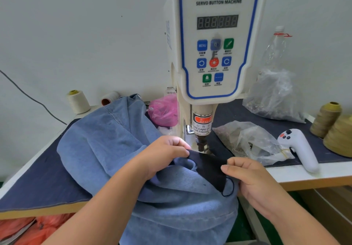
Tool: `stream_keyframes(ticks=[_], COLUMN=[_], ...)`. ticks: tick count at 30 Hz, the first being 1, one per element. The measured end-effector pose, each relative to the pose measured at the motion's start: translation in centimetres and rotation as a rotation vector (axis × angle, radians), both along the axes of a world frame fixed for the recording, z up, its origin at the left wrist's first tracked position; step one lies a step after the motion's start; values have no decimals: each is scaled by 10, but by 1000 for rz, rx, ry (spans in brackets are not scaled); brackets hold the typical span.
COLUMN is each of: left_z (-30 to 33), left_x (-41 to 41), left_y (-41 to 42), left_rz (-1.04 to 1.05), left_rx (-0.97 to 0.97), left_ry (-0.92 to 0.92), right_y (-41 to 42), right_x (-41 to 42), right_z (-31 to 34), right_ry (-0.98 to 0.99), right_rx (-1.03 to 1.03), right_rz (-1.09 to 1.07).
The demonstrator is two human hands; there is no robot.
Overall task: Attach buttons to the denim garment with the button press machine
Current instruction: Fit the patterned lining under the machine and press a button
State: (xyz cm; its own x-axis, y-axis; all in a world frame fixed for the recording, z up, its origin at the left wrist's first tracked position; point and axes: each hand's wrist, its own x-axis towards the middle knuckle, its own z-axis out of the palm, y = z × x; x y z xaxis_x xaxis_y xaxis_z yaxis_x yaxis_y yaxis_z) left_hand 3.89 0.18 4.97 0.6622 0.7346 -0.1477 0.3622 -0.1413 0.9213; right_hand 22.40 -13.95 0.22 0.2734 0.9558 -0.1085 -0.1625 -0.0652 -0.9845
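We see both hands at the front of the tabletop (38, 170). Left hand (163, 155): fingers (178, 142) curled, pinching the upper edge of the denim garment (106, 145) where a dark navy panel (209, 166) begins. Right hand (253, 180): fingers (233, 162) curled, thumb forward, pinching the right edge of the same dark panel. The panel is stretched between the 2 hands, directly below the plunger (201, 145) of the button press machine (217, 41); whether cloth touches the die we cannot tell.

The rest of the garment lies heaped to the left on the tabletop and hangs over the front edge toward us.

Containers: a clear plastic bag (247, 140) just right of the plunger holds small brownish pieces, too blurred to identify. A second clear bag (274, 96) sits behind it, contents unclear, with an empty clear bottle (276, 48) at the wall. A pink bag (163, 109) lies left of the machine column.

Also present: a white handheld controller (299, 147) at right, 2 tan thread cones (325, 119) far right, 2 cream spools (78, 101) at back left.
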Motion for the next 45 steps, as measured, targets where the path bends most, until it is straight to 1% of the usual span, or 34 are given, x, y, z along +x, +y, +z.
stream_keyframes(ticks=[4,11,16,20,24,29,32,39,45], left_z=[-4,-24,-30,-32,-33,-36,-37,-43,-48], left_x=[6,10,7,7,10,10,13,16,15], left_y=[-1,-6,-9,-6,-4,-3,-2,0,1], left_rz=[40,100,88,91,88,86,69,49,35], left_rx=[-37,-82,-138,-163,-183,-142,-120,-105,-93], left_ry=[-10,-104,-147,-170,-184,-149,-137,-186,-235], right_y=[3,7,10,11,18,24,21,20,23], right_x=[4,0,1,-2,7,12,14,15,15], right_z=[-7,-19,-25,-22,-21,-19,-20,-21,-27], right_ry=[33,97,99,184,145,208,224,259,260], right_rx=[-9,40,58,65,56,95,62,88,102], right_rz=[-12,-32,-35,-32,-54,-85,-110,-143,-252])
